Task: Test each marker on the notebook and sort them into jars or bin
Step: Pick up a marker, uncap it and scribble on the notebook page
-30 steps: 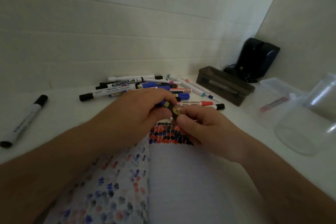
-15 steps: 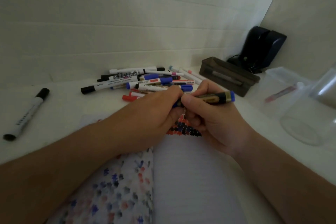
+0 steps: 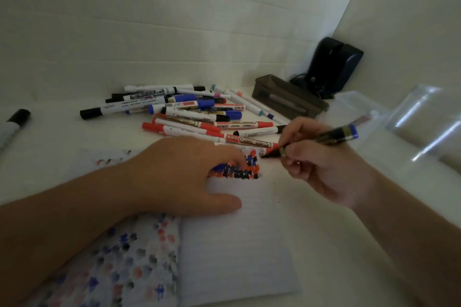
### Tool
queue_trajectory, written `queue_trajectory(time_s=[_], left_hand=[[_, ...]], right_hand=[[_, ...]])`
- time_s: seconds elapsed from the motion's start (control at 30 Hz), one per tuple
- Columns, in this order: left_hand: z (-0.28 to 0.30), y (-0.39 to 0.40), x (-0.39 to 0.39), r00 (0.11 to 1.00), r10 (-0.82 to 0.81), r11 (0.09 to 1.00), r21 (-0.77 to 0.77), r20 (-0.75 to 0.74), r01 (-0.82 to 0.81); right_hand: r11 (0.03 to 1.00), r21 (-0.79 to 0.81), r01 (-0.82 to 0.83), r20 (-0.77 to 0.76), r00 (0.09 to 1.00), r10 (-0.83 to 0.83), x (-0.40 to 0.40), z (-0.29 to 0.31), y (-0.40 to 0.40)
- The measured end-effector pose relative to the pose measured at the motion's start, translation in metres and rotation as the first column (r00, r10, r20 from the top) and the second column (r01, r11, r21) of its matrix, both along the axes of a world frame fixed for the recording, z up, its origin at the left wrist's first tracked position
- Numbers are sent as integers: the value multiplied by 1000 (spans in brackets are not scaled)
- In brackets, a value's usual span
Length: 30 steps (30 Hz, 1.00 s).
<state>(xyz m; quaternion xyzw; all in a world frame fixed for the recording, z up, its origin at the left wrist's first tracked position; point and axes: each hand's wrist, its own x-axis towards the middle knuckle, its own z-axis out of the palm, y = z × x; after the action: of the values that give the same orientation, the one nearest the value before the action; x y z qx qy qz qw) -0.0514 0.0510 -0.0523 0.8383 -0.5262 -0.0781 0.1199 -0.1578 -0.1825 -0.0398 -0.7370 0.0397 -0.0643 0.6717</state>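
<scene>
My right hand (image 3: 321, 169) grips a dark marker with a blue end (image 3: 331, 136), uncapped, its black tip just touching the top right of the notebook (image 3: 237, 244). Rows of red, blue and black test marks (image 3: 239, 172) fill the top of the lined right page. My left hand (image 3: 179, 172) lies palm down on the notebook beside those marks, its fingertips curled under, so I cannot see whether it holds the cap. A pile of several markers (image 3: 189, 112) lies just beyond the notebook.
A lone black-capped marker (image 3: 12, 124) lies at far left. A dark tray bin (image 3: 287, 97) and a black device (image 3: 334, 65) stand at the back right. A clear jar (image 3: 424, 127) lies at right, behind it a clear container (image 3: 359, 107) with a pink marker.
The two hands came apart and the marker lost its cap. My right hand moved right with the marker and tipped it down to the page. My left hand dropped flat onto the notebook.
</scene>
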Motion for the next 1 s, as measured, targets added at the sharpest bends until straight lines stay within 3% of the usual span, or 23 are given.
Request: queue_trajectory(time_s=[0.07,0.17,0.7,1.0], left_hand=[[-2,-5,-2,992,-43,995,93,119,32],[-2,-9,-3,993,-31,992,128,118,16],[-6,-10,0,988,-18,995,96,151,3],[-7,-10,0,987,-24,995,101,158,8]], right_hand=[[991,-60,123,-30,992,-125,-4,-17,4],[969,-92,228,-32,972,-232,0,-26,6],[912,-314,264,-64,952,-298,4,-25,18],[919,-299,257,-78,953,-292,2,-25,18]])
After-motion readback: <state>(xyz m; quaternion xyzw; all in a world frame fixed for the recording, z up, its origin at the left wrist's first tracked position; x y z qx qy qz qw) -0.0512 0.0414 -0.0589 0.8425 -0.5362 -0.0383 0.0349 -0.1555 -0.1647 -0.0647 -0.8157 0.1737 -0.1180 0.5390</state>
